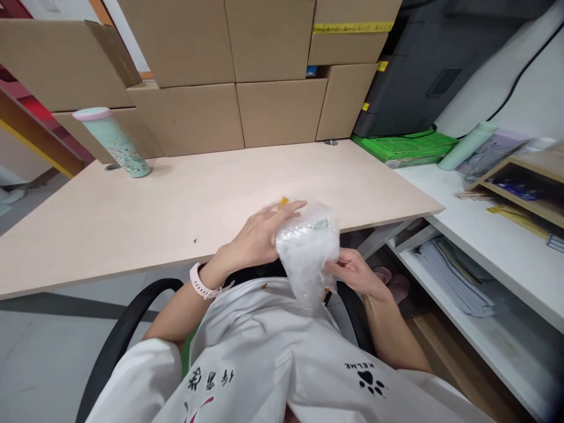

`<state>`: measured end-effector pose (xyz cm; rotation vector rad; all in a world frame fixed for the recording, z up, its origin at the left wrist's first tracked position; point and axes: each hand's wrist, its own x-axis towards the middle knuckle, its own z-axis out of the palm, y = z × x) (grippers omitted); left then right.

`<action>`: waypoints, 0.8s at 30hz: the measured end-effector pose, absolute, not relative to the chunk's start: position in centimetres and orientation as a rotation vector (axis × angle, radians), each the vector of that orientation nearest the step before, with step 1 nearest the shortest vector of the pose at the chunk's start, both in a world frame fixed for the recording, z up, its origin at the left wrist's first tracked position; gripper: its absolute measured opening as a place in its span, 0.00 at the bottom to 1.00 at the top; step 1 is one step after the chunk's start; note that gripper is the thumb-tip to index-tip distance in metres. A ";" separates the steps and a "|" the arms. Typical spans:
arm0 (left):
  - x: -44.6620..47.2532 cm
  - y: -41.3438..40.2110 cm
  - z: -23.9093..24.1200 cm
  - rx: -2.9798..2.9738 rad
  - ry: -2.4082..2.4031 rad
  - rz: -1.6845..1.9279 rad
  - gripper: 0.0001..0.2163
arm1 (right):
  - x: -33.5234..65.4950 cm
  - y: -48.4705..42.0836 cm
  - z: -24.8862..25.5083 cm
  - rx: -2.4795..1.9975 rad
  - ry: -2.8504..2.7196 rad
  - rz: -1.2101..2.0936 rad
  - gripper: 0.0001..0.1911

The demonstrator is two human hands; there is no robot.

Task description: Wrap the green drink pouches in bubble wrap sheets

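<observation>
A package in clear bubble wrap (pixel 306 247) is held between my hands over the table's front edge, close to my body. What lies inside the wrap cannot be made out, though a small pale green patch shows through near its top. My left hand (pixel 262 232), with a pink band on the wrist, grips the package from its left side, thumb and fingers partly hidden. On the lower right side my right hand (pixel 355 271) pinches the wrap. A bit of yellow-orange (pixel 284 201) shows by the left fingers.
Cardboard boxes (pixel 189 120) are stacked along the back of the wooden table (pixel 211 194). A mint tumbler (pixel 117 144) stands at the left. To the right are a dark printer-like machine (pixel 409 82) on a green pack (pixel 396 148) and a white shelf unit (pixel 497 235).
</observation>
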<state>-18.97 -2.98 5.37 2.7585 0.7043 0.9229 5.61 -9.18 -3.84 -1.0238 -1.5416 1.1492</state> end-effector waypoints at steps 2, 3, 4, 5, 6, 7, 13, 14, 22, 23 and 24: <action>-19.7 -4.9 6.7 2.582 0.598 0.796 0.34 | 5.3 -9.7 -3.6 -1.012 -1.526 1.025 0.19; -20.1 -5.6 7.1 2.532 0.559 0.754 0.31 | 5.1 -10.0 -3.5 -1.008 -1.510 0.975 0.19; -20.5 -6.1 7.1 2.503 0.536 0.728 0.29 | 4.9 -10.1 -3.3 -1.010 -1.488 0.934 0.19; -20.7 -6.3 6.8 2.501 0.536 0.726 0.28 | 4.5 -10.0 -3.0 -1.020 -1.465 0.887 0.18; -20.8 -6.1 6.1 2.509 0.575 0.746 0.27 | 4.1 -9.7 -2.6 -1.036 -1.442 0.836 0.17; -20.7 -5.4 5.0 2.549 0.622 0.817 0.28 | 3.7 -9.1 -2.1 -1.050 -1.421 0.789 0.17; -18.0 2.8 -2.1 2.472 1.274 1.468 0.34 | 0.2 -1.6 0.5 -1.113 -1.500 0.416 0.23; -17.7 3.6 -2.8 2.479 1.304 1.513 0.32 | -0.1 -0.7 0.6 -1.072 -1.595 0.404 0.22; -17.3 4.1 -6.4 2.588 1.202 1.353 0.31 | 0.0 0.7 -0.7 -0.938 -1.709 0.727 0.24; -17.3 4.3 -6.5 2.578 1.219 1.333 0.30 | -0.1 0.7 -0.6 -0.937 -1.649 0.782 0.24; -17.3 4.6 -6.7 2.569 1.231 1.315 0.30 | -0.3 0.7 -0.5 -0.934 -1.591 0.837 0.24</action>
